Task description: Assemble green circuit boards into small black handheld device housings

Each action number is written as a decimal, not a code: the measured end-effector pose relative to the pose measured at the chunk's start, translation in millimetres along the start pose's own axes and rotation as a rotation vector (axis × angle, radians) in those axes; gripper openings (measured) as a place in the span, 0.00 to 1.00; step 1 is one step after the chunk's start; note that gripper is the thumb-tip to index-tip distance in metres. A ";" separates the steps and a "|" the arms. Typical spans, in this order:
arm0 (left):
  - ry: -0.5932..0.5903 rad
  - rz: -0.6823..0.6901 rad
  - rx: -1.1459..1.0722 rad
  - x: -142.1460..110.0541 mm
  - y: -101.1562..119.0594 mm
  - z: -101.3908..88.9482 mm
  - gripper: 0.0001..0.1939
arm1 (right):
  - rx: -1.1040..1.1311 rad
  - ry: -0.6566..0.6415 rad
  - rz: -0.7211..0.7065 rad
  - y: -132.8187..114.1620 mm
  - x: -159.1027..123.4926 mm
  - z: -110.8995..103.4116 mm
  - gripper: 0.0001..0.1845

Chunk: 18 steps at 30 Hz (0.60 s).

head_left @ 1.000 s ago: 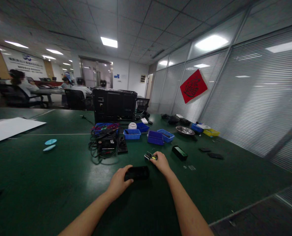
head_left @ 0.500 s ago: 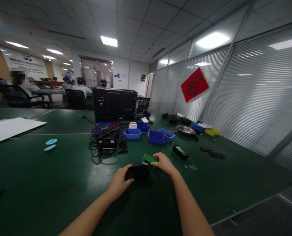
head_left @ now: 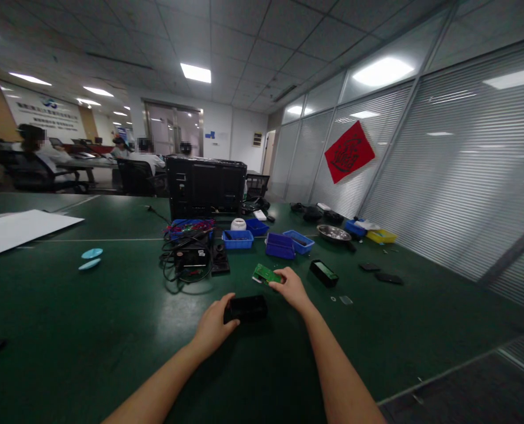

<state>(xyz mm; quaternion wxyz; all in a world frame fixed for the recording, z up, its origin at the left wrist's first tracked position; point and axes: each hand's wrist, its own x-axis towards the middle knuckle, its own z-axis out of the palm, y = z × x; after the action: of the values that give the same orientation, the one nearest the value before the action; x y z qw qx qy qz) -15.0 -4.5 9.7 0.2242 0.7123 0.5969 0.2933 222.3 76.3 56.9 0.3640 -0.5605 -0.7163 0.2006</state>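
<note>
My left hand (head_left: 216,321) grips the left end of a black rectangular case (head_left: 248,308) on the green table (head_left: 129,347), thumb in front and fingers behind. Between the thumb and fingers of my right hand (head_left: 292,287) is a green circuit board (head_left: 265,273), held by its right end. The board is tilted and sits just beyond the case, apart from it. A small white part shows at the board's lower left edge. To the right lies another black case (head_left: 324,272) with a green board inside it.
Behind my hands are a black power unit with tangled cables (head_left: 190,257), blue bins (head_left: 238,239) and a large black monitor-like housing (head_left: 206,187). A metal bowl (head_left: 334,233) and a yellow tray (head_left: 381,236) stand at the right. Light-blue pieces (head_left: 92,254) lie left. People sit in the background.
My right hand has lifted the circuit board slightly up and away from the black case, turning its face more toward me. My left hand stays on the case.
</note>
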 end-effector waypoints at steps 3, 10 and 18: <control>0.002 0.004 -0.011 -0.3 1.0 -0.5 0.30 | 0.446 -0.140 -0.032 -8.3 -3.2 -4.2 0.19; 0.000 0.009 0.011 -0.4 4.0 -2.2 0.27 | 0.665 -0.397 -0.105 -21.5 -12.5 -6.0 0.20; 0.008 0.005 0.001 -1.4 6.4 -3.3 0.26 | 0.397 -0.453 -0.159 -22.4 -11.6 -4.5 0.19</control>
<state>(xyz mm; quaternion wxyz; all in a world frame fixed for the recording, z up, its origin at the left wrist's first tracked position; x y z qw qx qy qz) -12.8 -7.2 16.2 0.2207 0.7130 0.5960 0.2962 212.2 58.3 72.0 0.3122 -0.3617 -0.7677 0.4270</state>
